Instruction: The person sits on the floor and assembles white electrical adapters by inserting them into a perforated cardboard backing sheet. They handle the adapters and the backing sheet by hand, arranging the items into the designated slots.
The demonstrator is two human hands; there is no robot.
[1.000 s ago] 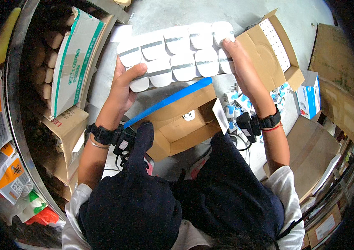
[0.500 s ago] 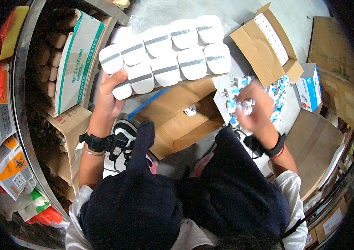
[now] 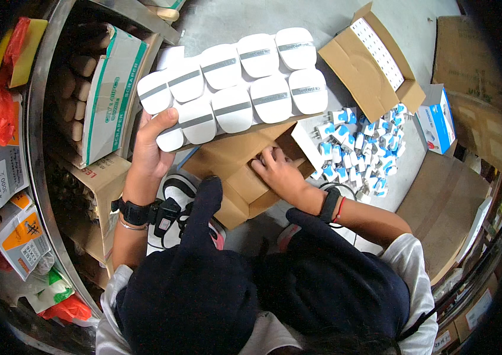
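My left hand [image 3: 155, 142] grips the left end of a tray [image 3: 245, 131], its thumb on top. Two rows of white rounded-square plastic units [image 3: 232, 110], each with a grey band, sit on the tray, held tilted above an open cardboard box [image 3: 234, 184]. Inside that box is my right hand [image 3: 279, 170], its fingers curled; whatever lies beneath them is hidden. To the right of the box, small white-and-blue plug-like pieces [image 3: 354, 148] lie heaped on the floor.
Another open carton [image 3: 357, 68] with a white dotted insert stands beyond the heap. A blue-and-white box [image 3: 437, 121] sits at right, near large cardboard [image 3: 440, 207]. On the left, a metal-edged shelf [image 3: 37, 118] holds a scraper carton [image 3: 114, 97].
My right hand has moved left and down, from over the plug-like heap into the open box, covering the white piece seen there before. The tray has shifted only slightly.
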